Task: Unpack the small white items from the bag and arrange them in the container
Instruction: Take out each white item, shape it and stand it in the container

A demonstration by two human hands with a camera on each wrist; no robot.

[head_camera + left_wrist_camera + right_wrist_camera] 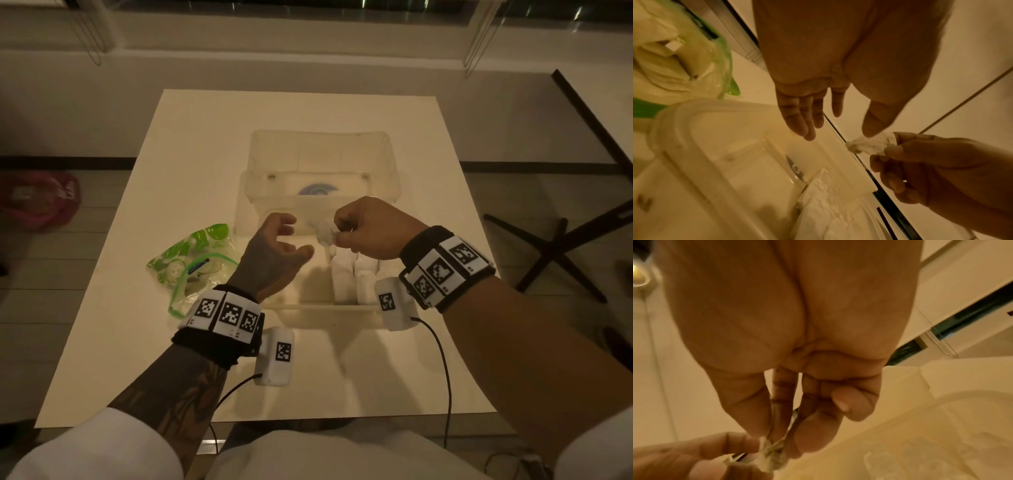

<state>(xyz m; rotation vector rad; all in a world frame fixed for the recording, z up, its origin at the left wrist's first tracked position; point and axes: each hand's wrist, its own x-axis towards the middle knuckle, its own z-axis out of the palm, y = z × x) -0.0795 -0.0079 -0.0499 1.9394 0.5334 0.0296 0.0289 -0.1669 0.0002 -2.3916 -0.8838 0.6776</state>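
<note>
A clear plastic container point(301, 308) stands mid-table with its lid point(322, 150) folded open behind it. Several small white items point(352, 277) are lined up in its front right part point(828, 203). My right hand point(337, 233) pinches one crumpled small white item point(324, 234) above the container, also visible in the wrist views point(869, 145) point(772, 456). My left hand point(299, 236) hovers just left of that item, fingers point(803, 116) relaxed and holding nothing; I cannot tell whether its thumb touches the item. The green-printed zip bag point(195, 263) lies left of the container.
The white table point(137, 359) ends close in front of my body and at both sides. A pink bag point(41, 202) lies on the floor at left, and black furniture legs point(561, 246) stand at right. Cables point(445, 377) hang from the wrist cameras.
</note>
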